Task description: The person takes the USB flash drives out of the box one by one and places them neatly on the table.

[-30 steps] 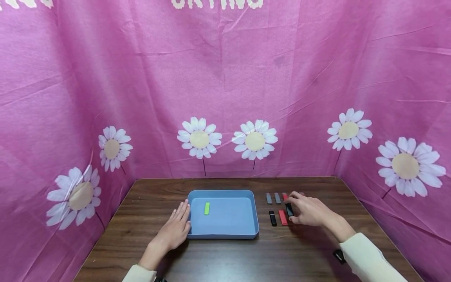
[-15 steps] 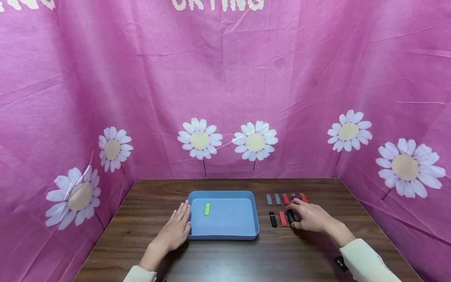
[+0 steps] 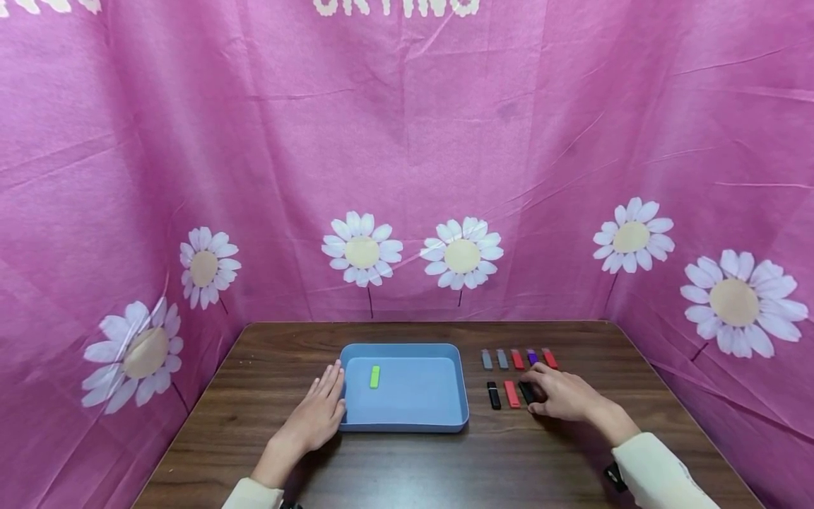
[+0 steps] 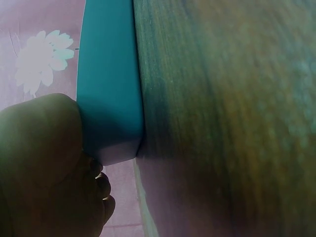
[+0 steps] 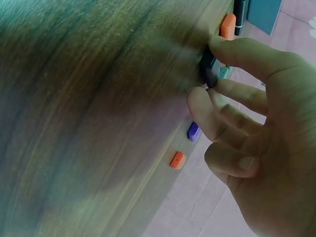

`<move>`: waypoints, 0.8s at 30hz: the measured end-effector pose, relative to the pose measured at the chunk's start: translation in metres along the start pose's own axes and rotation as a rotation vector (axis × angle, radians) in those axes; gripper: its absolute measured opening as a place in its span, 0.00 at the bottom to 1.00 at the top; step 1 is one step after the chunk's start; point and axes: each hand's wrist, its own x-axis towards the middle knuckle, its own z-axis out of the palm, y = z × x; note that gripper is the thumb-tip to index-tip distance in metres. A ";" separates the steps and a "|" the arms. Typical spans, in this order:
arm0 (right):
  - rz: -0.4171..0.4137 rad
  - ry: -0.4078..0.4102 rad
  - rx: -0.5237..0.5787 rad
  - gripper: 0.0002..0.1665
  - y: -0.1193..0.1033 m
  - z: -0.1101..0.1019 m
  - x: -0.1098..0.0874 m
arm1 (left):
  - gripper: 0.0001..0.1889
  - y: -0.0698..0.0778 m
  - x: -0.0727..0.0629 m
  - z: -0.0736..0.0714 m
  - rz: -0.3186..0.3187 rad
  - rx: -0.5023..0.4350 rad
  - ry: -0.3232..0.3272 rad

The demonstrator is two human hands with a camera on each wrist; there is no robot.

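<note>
My right hand (image 3: 566,394) pinches a black USB flash drive (image 5: 209,69) between thumb and forefinger, down at the table; the other fingers are bent beside it. In the head view that hand partly covers the drive. Left of it lie a red flash drive (image 3: 511,394) and another black one (image 3: 493,395). My left hand (image 3: 314,413) rests with straight fingers against the left wall of a shallow blue tray (image 3: 407,427). Inside the tray lies a bright green flash drive (image 3: 374,377). The left wrist view shows the tray's outer wall (image 4: 108,74) close by the hand.
A back row holds two grey drives (image 3: 486,359), a red drive (image 3: 518,360), a purple drive (image 3: 532,357) and another red drive (image 3: 550,358). The wooden table (image 3: 407,466) ends at a pink curtain (image 3: 407,177) on the back and sides.
My right hand has moved slightly right and down with the black flash drive, which now lies beside the red one in the front row. The back row is uncovered. The left hand stays put.
</note>
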 end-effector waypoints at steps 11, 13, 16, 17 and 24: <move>0.012 0.036 0.002 0.30 0.004 0.000 -0.001 | 0.31 0.001 0.000 -0.001 -0.004 -0.009 -0.001; 0.016 0.033 0.011 0.30 0.004 -0.001 -0.001 | 0.31 0.001 0.000 -0.001 -0.002 -0.009 -0.001; 0.015 0.031 0.019 0.31 0.003 -0.002 -0.002 | 0.31 0.002 0.000 -0.001 -0.001 -0.012 0.002; 0.014 0.030 0.018 0.31 0.003 -0.003 -0.002 | 0.31 0.002 -0.001 -0.002 0.000 -0.014 0.003; -0.006 0.021 -0.007 0.31 0.004 -0.003 -0.002 | 0.31 0.003 -0.001 -0.003 0.000 -0.020 0.002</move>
